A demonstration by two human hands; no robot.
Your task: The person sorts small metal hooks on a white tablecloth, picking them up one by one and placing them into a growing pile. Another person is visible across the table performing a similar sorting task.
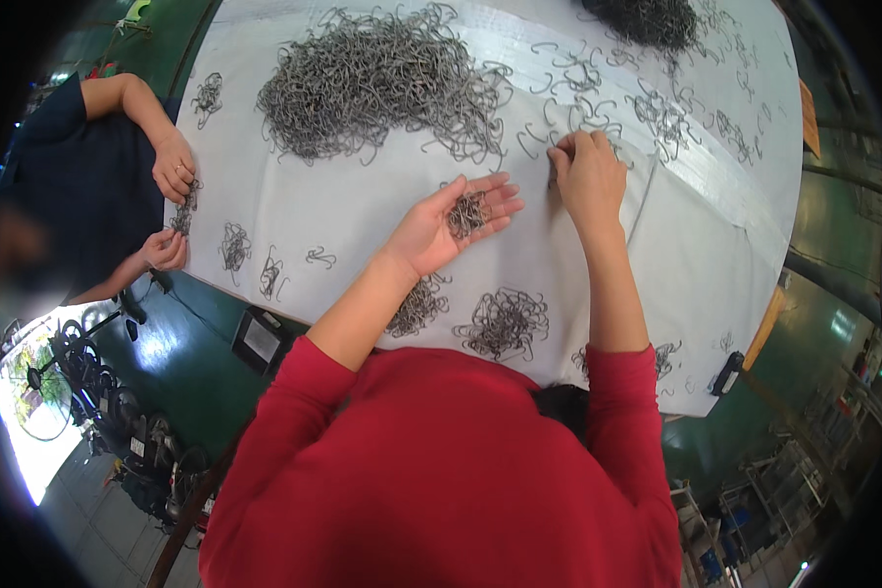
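While left hand (437, 231) cups hooks (466, 215), right (592, 184) downturned

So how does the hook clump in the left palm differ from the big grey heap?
Size: the hook clump is a small handful; the big grey heap sprawls widely. Support: the hook clump lies on the upturned left hand, the big grey heap on the white table cover. Both are tangled, bent wire hooks.
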